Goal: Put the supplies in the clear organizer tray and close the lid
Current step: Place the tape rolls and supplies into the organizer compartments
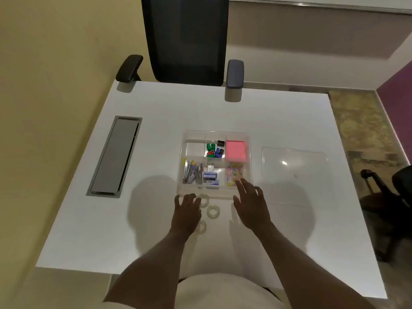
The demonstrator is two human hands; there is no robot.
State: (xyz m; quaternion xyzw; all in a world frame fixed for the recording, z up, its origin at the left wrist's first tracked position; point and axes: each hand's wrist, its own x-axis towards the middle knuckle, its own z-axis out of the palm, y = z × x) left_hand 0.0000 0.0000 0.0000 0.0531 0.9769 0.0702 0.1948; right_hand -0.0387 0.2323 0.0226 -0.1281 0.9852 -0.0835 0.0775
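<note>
The clear organizer tray (215, 134) sits mid-table with its compartments holding pink sticky notes (235, 150), coloured sharpeners (214, 148), staplers (192, 175), staple boxes (210, 178) and paper clips (234, 173). Its clear lid (294, 175) lies flat to the right. Clear tape rolls (213, 211) lie on the table just in front of the tray. My left hand (186, 214) hovers open over the tape rolls, partly covering them. My right hand (250, 204) is open at the tray's near right corner, holding nothing.
A grey cable hatch (114, 157) is set into the white table (156, 112) at the left. A black office chair (186, 39) stands at the far edge. Another chair (392, 197) is off the table's right side.
</note>
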